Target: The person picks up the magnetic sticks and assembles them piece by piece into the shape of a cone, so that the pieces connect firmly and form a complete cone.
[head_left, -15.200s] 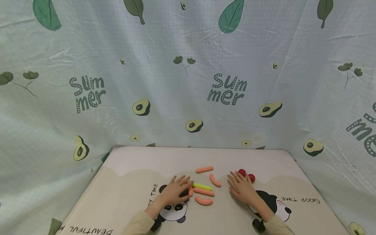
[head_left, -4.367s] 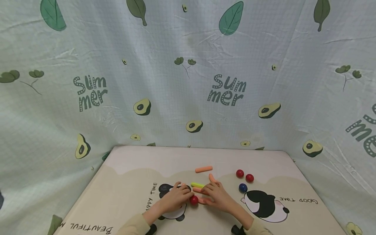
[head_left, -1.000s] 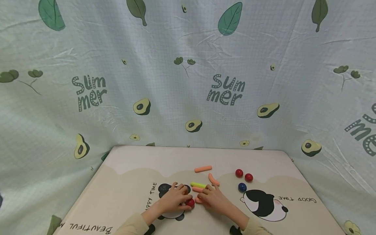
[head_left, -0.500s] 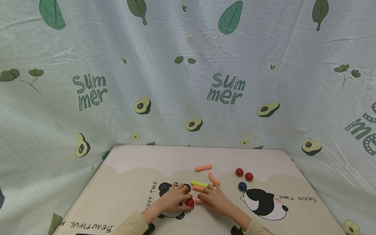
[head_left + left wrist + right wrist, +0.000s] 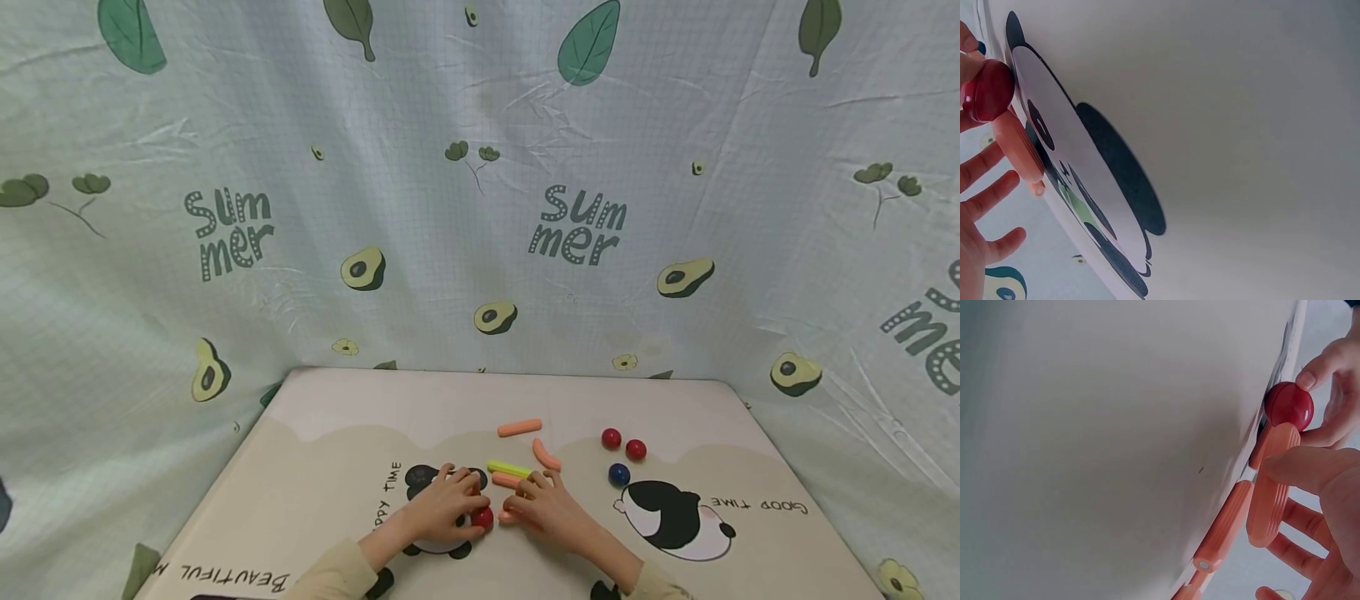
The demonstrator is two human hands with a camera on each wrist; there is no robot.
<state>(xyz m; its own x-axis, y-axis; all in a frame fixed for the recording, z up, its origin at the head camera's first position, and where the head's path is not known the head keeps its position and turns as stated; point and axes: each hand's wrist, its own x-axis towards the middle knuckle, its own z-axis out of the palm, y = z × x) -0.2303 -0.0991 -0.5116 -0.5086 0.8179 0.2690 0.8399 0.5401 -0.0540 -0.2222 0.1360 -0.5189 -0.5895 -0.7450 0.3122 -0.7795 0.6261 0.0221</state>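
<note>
My left hand point(image 5: 442, 506) pinches a shiny red ball point(image 5: 482, 518) between thumb and finger, low over the printed panda; its other fingers are spread. Facing it, my right hand point(image 5: 551, 510) holds a ridged orange stick point(image 5: 1266, 506), thumb on one side and fingers on the other. In the right wrist view, this stick's end meets the red ball point(image 5: 1288, 407). Just beyond the right fingers lie a yellow-green stick point(image 5: 508, 468) and another orange stick point(image 5: 506, 481), partly covered by that hand. One more orange piece point(image 5: 1017, 147) shows beside the ball in the left wrist view.
Farther back on the table point(image 5: 360, 408) lie a straight orange stick point(image 5: 519, 428) and a curved one point(image 5: 546, 455). To the right sit two red balls point(image 5: 611, 438) and a blue ball point(image 5: 618, 475). A printed curtain point(image 5: 420, 208) stands behind the table.
Earliest, the hands were apart, the right one at the two red balls. Later they came together around a third red ball. Over the last second, both hands and the ball stay almost still.
</note>
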